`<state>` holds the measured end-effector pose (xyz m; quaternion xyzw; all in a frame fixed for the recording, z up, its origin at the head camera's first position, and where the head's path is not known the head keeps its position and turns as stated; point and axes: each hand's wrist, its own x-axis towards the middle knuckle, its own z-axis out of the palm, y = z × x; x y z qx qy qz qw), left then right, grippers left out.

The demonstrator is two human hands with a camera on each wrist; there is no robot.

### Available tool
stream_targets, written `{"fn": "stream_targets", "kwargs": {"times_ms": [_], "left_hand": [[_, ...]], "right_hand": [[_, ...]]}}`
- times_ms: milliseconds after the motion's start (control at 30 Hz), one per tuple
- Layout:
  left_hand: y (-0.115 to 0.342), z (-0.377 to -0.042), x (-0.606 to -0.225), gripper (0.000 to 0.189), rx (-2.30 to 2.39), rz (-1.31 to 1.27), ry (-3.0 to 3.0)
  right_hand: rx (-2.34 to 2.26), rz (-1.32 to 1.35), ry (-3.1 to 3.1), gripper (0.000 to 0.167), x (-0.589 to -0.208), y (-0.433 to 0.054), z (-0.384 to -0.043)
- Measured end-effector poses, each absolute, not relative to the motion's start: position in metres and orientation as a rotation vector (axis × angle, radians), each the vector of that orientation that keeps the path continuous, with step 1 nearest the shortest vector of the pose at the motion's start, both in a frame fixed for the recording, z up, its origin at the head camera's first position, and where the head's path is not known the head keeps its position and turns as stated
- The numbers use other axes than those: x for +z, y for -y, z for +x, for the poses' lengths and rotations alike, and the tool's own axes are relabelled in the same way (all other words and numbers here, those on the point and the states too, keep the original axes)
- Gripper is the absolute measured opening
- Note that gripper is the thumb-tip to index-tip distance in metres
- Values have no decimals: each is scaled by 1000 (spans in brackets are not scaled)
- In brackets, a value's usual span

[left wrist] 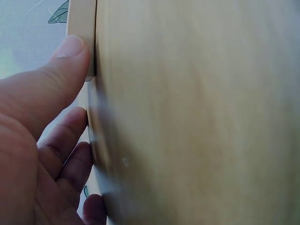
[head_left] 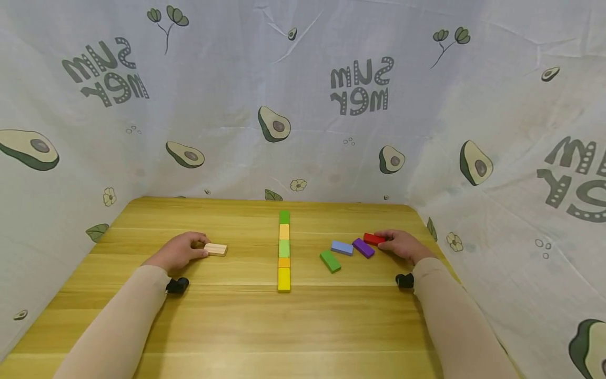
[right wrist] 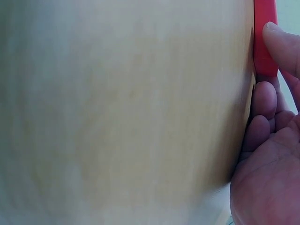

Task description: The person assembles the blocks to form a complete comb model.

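Note:
At the left of the table, my left hand pinches the near end of a plain wooden block, which has a line along its top. In the left wrist view the thumb presses the side of that block. Far to the right, my right hand pinches a red block between thumb and fingers. The red block's end also shows in the right wrist view, with the thumb against its side. Beside the red block lie a purple block, a blue block and a green block.
Down the middle of the wooden table runs a straight row of several blocks, from a dark green block at the far end to a yellow block at the near end. A printed curtain hangs behind and at the sides.

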<state>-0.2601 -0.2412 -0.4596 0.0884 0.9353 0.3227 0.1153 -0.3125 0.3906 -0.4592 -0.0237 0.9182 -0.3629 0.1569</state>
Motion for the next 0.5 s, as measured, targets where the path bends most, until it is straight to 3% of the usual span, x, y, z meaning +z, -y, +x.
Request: {"fn": "stream_targets", "kwargs": {"times_ms": [500], "left_hand": [[242, -260, -461, 32, 954, 283, -2743]], "right_hand": [[-1023, -72, -2639, 55, -458, -390, -311]]}}
